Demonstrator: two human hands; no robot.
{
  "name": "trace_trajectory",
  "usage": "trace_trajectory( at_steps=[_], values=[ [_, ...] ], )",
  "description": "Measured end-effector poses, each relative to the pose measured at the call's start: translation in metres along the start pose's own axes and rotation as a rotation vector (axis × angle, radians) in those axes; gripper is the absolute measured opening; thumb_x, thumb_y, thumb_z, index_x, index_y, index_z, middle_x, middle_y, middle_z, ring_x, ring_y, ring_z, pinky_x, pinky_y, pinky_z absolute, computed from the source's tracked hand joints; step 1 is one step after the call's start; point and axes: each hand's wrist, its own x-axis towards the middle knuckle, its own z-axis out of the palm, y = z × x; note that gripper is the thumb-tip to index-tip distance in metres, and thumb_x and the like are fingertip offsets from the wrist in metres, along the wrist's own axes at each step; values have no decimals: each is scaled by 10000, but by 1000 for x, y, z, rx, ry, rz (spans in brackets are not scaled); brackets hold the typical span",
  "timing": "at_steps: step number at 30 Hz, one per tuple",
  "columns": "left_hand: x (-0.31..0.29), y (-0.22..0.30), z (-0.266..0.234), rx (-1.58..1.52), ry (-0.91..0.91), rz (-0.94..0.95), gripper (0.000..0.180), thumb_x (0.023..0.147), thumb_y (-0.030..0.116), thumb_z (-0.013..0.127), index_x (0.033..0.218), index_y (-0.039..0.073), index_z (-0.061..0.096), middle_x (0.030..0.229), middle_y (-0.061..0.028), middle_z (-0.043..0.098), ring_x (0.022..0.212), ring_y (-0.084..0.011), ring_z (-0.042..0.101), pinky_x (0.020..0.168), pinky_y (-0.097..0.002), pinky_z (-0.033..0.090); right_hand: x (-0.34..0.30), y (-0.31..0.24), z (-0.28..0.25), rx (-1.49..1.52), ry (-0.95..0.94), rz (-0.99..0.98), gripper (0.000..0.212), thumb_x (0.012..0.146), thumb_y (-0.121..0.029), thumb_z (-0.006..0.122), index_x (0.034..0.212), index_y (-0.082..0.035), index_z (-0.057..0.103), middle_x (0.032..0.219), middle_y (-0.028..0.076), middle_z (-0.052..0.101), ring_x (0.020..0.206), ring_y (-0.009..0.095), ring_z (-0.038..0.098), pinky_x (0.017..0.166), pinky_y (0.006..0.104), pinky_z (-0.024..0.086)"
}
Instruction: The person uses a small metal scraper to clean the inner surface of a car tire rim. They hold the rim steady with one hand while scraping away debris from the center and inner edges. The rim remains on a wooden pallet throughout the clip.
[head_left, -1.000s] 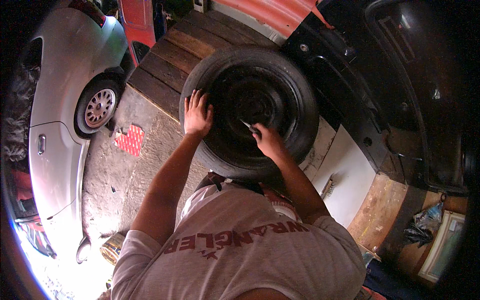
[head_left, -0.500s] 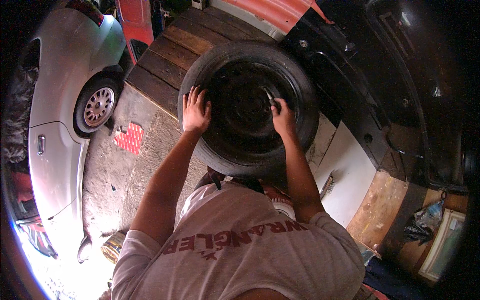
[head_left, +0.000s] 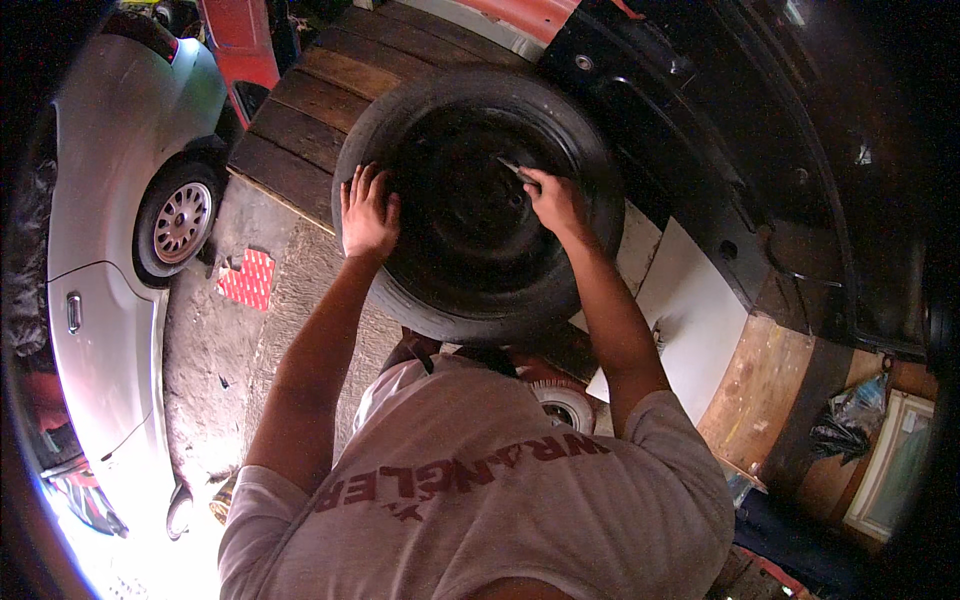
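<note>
A black tyre (head_left: 460, 322) on a dark steel wheel rim (head_left: 462, 245) lies before me, partly over the wooden planks. My left hand (head_left: 369, 218) rests on the tyre's left sidewall, palm down and fingers stretched out. Above the right part of the rim, my right hand (head_left: 557, 205) is closed round a slim pointed hand tool (head_left: 514, 168). Its tip points up and left toward the wheel's middle; shadow hides whether it touches the metal. The tool's exact kind cannot be made out.
A silver car (head_left: 110, 220) stands along the left. Dark planks (head_left: 290, 135) run behind the tyre. At right are a large black body panel (head_left: 690, 130) and a white board (head_left: 690, 310). A smaller wheel (head_left: 565, 405) sits low near my body; red patterned card (head_left: 248, 280) lies on the floor.
My right hand and the tool have shifted slightly left and up over the rim, the tool now tilted flatter. My left hand stays on the tyre. The whole view has shifted a little.
</note>
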Motion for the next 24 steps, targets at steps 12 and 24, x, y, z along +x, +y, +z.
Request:
trace_trajectory(
  at_steps=[12,24],
  values=[
    [-4,-10,-2,21,31,3,456,922,302,462,1316,71,460,1431,-131,383,1389,-295,253,1145,-481,136,-104,-28,-16,65,-229,206,325,876,-180,615,1189,-94,624,1027,180,658,924,353,639,788,411,505],
    [-4,-13,0,68,-4,8,500,939,349,441,1345,58,422,1448,-156,356,1391,-303,246,1152,-459,136,-120,-72,-2,-131,-302,297,342,909,-187,557,1240,-107,587,968,202,660,866,366,648,752,421,512]
  ],
)
